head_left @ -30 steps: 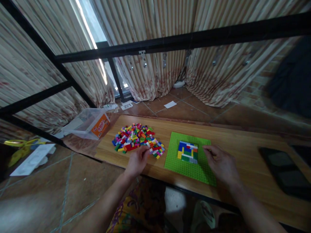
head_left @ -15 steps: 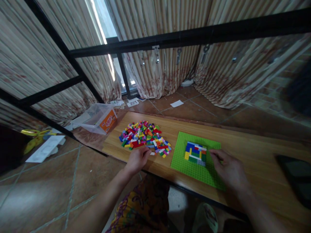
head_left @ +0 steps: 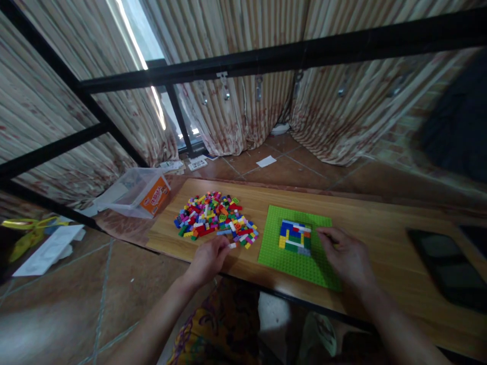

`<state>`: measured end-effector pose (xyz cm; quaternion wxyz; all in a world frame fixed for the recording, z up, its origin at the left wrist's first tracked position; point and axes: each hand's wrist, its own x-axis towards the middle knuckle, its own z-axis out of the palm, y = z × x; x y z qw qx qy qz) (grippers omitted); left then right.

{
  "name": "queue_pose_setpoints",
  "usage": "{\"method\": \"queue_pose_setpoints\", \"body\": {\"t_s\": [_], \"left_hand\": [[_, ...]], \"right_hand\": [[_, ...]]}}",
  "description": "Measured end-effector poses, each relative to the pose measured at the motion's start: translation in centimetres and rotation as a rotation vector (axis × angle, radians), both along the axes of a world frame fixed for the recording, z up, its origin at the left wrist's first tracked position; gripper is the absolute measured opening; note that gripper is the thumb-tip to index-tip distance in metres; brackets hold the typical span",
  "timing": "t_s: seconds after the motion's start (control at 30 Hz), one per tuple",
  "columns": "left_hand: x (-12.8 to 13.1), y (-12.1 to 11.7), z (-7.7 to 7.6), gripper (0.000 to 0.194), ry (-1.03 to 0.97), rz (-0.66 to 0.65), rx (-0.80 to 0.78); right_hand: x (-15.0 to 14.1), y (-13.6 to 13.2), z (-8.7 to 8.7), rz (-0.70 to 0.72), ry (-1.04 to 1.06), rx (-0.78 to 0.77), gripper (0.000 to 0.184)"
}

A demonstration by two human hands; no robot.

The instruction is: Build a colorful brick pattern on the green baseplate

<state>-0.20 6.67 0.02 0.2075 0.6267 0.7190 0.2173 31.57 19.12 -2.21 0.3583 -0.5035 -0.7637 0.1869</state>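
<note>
A pile of small coloured bricks lies on the wooden table. My left hand hovers just in front of the pile, with a small white brick pinched at its fingertips. To the right lies a green baseplate bearing a square patch of blue, yellow, red, green and white bricks. My right hand rests on the plate's right part, fingers curled beside that patch; whether it holds anything is hidden.
A clear plastic box with an orange label lies tipped at the table's left end. A dark tablet lies at the right. Black metal bars cross overhead. Striped curtains hang behind; papers litter the tiled floor.
My left hand has drawn back from the pile's near edge toward me with a white brick in its fingertips. My right hand has stayed on the baseplate. The camera has swung slightly.
</note>
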Motion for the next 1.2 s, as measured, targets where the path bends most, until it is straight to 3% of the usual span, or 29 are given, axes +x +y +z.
{"method": "queue_pose_setpoints", "body": {"t_s": [0.13, 0.33, 0.47, 0.6, 0.8, 1.0, 1.2], "left_hand": [[4.1, 2.0, 1.6, 0.022, -0.127, -0.161, 0.045], [10.9, 8.0, 2.9, 0.026, -0.089, -0.354, -0.018], [13.0, 10.7, 2.7, 0.025, -0.041, -0.482, -0.008], [13.5, 11.7, 2.0, 0.024, -0.061, -0.449, 0.016], [12.0, 13.6, 0.9, 0.024, 0.036, -0.185, 0.145], [11.8, 15.4, -0.6, 0.028, -0.145, -0.306, 0.077], [12.1, 15.5, -1.6, 0.029, -0.272, -0.376, 0.001]], "right_hand": [[-0.8, -0.8, 1.1, 0.052, 0.134, -0.070, 0.025], [-1.3, -1.5, 1.9, 0.294, 0.192, -0.155, 0.026], [-0.6, -1.0, 1.9, 0.267, 0.154, -0.165, 0.024], [-0.1, -0.4, 1.3, 0.197, 0.098, -0.159, 0.023], [-0.2, 0.8, -0.3, 0.082, -0.043, -0.094, 0.024], [-1.0, 1.8, -1.6, 0.066, -0.016, -0.035, 0.022], [-1.6, 2.1, -2.5, 0.039, 0.017, -0.036, 0.020]]}}
